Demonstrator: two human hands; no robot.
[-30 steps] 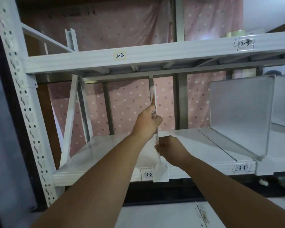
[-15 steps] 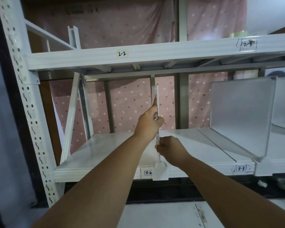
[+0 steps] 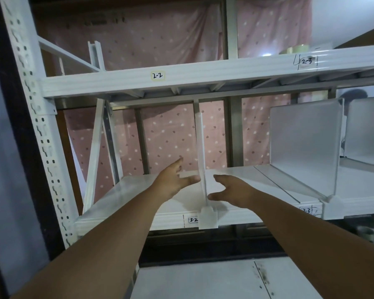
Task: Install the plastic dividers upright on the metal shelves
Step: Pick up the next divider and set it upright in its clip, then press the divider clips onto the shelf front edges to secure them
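A clear plastic divider (image 3: 201,152) stands upright, seen edge-on, on the white metal shelf (image 3: 138,203) marked 3-2, its foot clipped over the shelf's front lip. My left hand (image 3: 173,182) is open just left of the divider, fingers spread, not touching it. My right hand (image 3: 233,190) is open just right of it, thumb close to the divider's lower edge. Two more dividers (image 3: 304,147) stand upright on the shelf to the right, by the 3-3 label.
An upper shelf beam (image 3: 203,76) labelled 2-2 and 2-3 runs overhead. A perforated white upright (image 3: 37,126) frames the left side. Pink dotted cloth (image 3: 166,139) hangs behind the rack. A lower shelf surface (image 3: 203,279) lies below my arms.
Both hands have let go of the divider and opened, moving apart to either side. My left hand dropped from the divider's upper edge. The divider stays standing by itself.
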